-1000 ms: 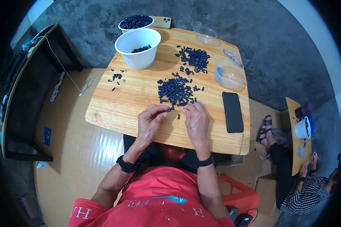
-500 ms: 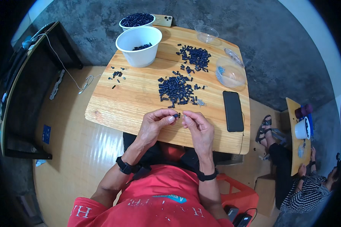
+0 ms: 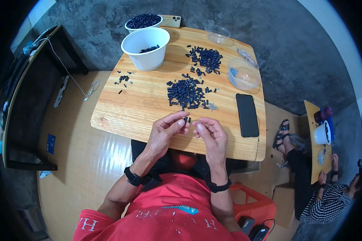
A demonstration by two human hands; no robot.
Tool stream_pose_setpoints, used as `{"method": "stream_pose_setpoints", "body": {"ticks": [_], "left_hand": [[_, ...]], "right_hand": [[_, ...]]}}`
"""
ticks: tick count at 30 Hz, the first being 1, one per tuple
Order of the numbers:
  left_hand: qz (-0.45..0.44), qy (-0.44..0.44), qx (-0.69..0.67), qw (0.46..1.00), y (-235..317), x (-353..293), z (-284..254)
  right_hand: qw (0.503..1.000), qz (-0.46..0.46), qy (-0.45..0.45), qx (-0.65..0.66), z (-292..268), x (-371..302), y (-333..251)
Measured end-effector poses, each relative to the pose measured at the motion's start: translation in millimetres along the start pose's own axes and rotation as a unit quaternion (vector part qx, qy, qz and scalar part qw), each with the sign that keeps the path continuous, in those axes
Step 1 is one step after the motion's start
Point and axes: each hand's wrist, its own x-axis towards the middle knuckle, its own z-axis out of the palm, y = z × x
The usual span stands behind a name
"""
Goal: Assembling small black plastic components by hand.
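Observation:
Close to the table's front edge, my left hand pinches a small black cylindrical piece between thumb and fingers. Just to its right, my right hand has thumb and forefinger pressed together; whatever tiny thing sits between them is too small to name. The fingertips of the two hands are slightly apart. Beyond them lies a pile of similar black pieces, with a little heap of small silvery bits at its right side. A second pile of black pieces is farther back.
A white bowl with some black pieces stands at the back left, a fuller bowl behind it. Several loose pieces lie left. Clear plastic tubs and a black phone are right. Another person sits at a small table, far right.
The black piece in my left fingers has tilted more upright, and my right fingertips have drawn slightly away from it. The whole view has shifted a little.

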Motion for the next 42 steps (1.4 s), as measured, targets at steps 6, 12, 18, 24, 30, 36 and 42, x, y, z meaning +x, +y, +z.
{"method": "stream_pose_setpoints", "body": {"ticks": [6,12,18,24,30,36,42], "left_hand": [[-0.019,-0.002,-0.018,1.0,2.3,-1.8,-1.2],[-0.027,0.01,-0.056,0.998,-7.4,-2.4,0.9],[-0.058,0.019,-0.089,0.994,-6.3,-5.5,8.0],[-0.03,0.031,-0.006,0.999,-3.0,-7.7,8.9],[-0.044,0.009,0.015,0.999,-3.0,-9.9,-1.0],[-0.124,-0.012,-0.054,0.991,1.8,-20.0,-11.2],[-0.101,-0.035,0.037,0.994,0.6,-22.6,-20.4]], "right_hand": [[1.0,-0.008,0.008,0.016,-3.5,-3.2,4.5],[0.999,0.007,0.017,0.031,-6.8,-6.4,11.3],[1.0,-0.022,0.016,0.008,0.7,-9.3,8.5],[0.98,-0.111,0.033,-0.16,1.7,-8.5,7.7],[0.911,-0.205,0.046,-0.356,11.8,-18.9,0.1],[0.883,-0.277,0.045,-0.375,20.1,-42.0,22.8],[0.904,-0.233,0.005,-0.358,18.1,-32.8,19.0]]}}
